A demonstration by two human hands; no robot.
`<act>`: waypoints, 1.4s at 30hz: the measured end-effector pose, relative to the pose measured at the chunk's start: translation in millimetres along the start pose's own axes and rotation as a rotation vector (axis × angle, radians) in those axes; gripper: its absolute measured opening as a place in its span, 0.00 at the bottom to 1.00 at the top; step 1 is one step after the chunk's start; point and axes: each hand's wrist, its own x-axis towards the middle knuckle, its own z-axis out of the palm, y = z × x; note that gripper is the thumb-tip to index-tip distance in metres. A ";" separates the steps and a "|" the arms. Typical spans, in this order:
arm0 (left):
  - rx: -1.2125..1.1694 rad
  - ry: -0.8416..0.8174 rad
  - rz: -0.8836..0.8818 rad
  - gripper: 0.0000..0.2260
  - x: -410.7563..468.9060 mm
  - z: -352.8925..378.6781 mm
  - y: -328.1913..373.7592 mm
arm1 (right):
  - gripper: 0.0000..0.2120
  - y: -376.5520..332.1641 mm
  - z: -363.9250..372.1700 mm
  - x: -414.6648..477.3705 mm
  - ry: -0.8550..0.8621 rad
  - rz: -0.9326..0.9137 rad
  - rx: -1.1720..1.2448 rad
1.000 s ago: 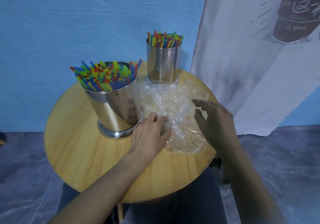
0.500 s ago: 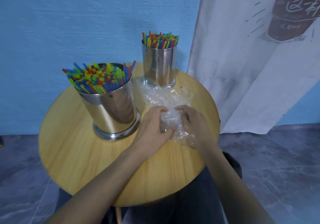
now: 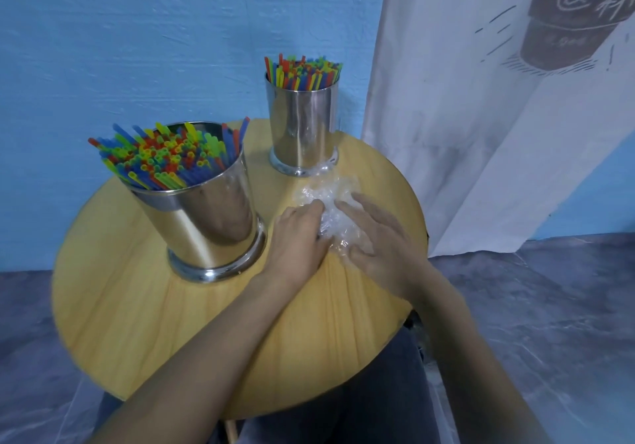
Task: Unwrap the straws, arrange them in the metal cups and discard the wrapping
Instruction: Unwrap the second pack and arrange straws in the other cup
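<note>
A crumpled wad of clear plastic wrapping (image 3: 326, 199) lies on the round wooden table (image 3: 137, 306), in front of the far cup. My left hand (image 3: 297, 241) curls its fingers onto the wad's left side and bunches it. My right hand (image 3: 379, 237) lies flat on the right side, its fingers fairly straight and pressing down. The near metal cup (image 3: 206, 227) at left is packed with coloured straws (image 3: 165, 158). The far metal cup (image 3: 302, 124) also holds a bundle of coloured straws (image 3: 302, 72).
A white printed curtain (image 3: 481, 100) hangs just right of the table. A blue wall (image 3: 137, 31) stands behind it. Grey floor (image 3: 549, 306) surrounds the table, and my legs sit under its near edge.
The wrapping went from a loose spread sheet to a small bunched wad between my hands. Both hands closed in on it, and the right fingers now lie flatter than half a second ago.
</note>
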 end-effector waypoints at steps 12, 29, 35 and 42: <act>-0.186 -0.072 0.073 0.20 -1.1 -2.4 -10.8 | 0.17 21.5 19.2 31.5 0.087 0.085 -0.140; -0.168 0.119 -0.009 0.29 -21.5 -14.5 -11.6 | 0.28 6.9 25.3 2.7 0.379 0.043 -0.253; -0.079 0.099 0.058 0.24 -73.1 -35.5 -16.0 | 0.20 -25.0 44.9 -27.0 0.395 -0.105 -0.217; -0.010 0.045 0.099 0.17 -105.5 -52.1 -34.1 | 0.22 -23.6 53.8 -26.7 0.271 -0.039 -0.265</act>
